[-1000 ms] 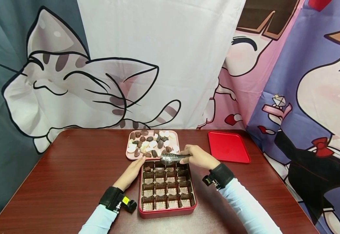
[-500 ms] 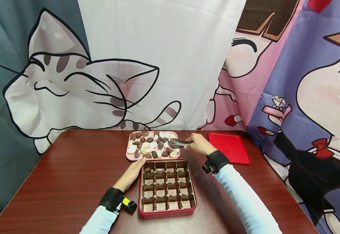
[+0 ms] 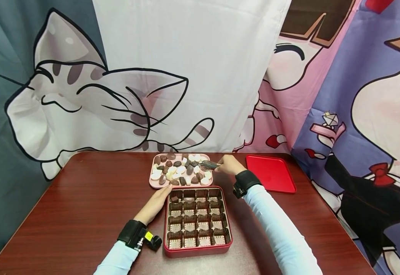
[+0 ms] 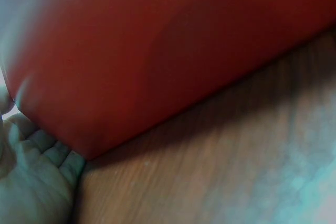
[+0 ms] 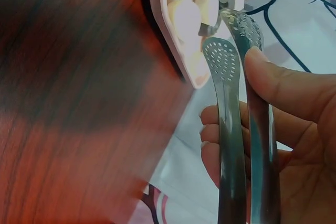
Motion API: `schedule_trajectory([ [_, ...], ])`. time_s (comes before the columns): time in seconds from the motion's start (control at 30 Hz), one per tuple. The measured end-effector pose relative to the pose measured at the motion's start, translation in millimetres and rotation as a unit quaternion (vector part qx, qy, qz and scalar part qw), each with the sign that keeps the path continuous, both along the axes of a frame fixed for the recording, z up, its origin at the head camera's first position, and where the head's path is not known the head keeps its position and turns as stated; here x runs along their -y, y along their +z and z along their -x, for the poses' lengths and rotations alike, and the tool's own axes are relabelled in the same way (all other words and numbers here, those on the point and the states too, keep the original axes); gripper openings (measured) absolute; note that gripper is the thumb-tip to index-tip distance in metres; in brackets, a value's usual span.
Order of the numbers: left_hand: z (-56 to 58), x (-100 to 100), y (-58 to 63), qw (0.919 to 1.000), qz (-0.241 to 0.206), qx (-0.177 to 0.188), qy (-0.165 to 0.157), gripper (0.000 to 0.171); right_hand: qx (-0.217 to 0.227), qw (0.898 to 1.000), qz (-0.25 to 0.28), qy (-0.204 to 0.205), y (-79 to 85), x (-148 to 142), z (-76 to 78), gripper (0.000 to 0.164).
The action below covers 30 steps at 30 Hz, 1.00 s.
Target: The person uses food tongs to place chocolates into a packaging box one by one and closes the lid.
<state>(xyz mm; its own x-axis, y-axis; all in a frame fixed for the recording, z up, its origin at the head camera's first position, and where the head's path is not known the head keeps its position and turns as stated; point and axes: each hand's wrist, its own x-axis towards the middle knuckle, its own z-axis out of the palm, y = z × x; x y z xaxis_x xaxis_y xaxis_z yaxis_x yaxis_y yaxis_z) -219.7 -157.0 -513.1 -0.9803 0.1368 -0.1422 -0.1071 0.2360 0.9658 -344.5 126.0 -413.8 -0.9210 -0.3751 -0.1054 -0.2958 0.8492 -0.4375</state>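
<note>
My right hand [image 3: 231, 165] grips perforated metal serving tongs [image 3: 208, 165] between thumb and fingers. In the right wrist view the two tong heads stand apart, with no piece between them. Their tips reach over the right side of a pink tray [image 3: 150, 185] of dark and white chocolates [image 3: 180, 170]. My left hand [image 3: 155, 202] holds the far left corner of a red box [image 3: 195, 251]; in the left wrist view its fingers [image 4: 50, 153] pass behind that corner. Brown compartments divide the box. Chocolates sit in two back-row compartments: a dark square one [image 3: 174, 199] and a paler one [image 3: 189, 199].
A flat red lid [image 3: 271, 173] lies at the back right of the brown wooden table [image 3: 100, 198]. The pink tray stands right behind the box. Printed cat curtains [image 3: 193, 57] hang behind the table's far edge.
My right hand has moved the tongs back from over the box's back row to above the right side of the pink tray. My left hand stays at the box corner.
</note>
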Motion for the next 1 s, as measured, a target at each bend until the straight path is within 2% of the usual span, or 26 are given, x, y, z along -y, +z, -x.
schedule_trajectory([
  [0.33,-0.7,-1,1.6,1.0,0.004,0.0,0.003,0.072,-0.001,1.0,-0.013,0.004,-9.6,13,5.1,0.017],
  [0.57,-0.5,-1,1.5,1.0,0.0,0.0,0.002,0.071,0.023,0.999,-0.018,-0.013,-9.5,19,3.4,0.024],
  [0.77,-1.0,1,0.1,1.0,0.004,-0.001,0.002,0.072,0.037,0.999,-0.019,-0.021,-10.1,24,5.1,0.022],
  [1.0,-0.7,0,-1.1,0.9999,-0.005,-0.009,0.003,0.07,-0.002,1.0,-0.012,-0.027,-12.6,25,1.9,0.021],
])
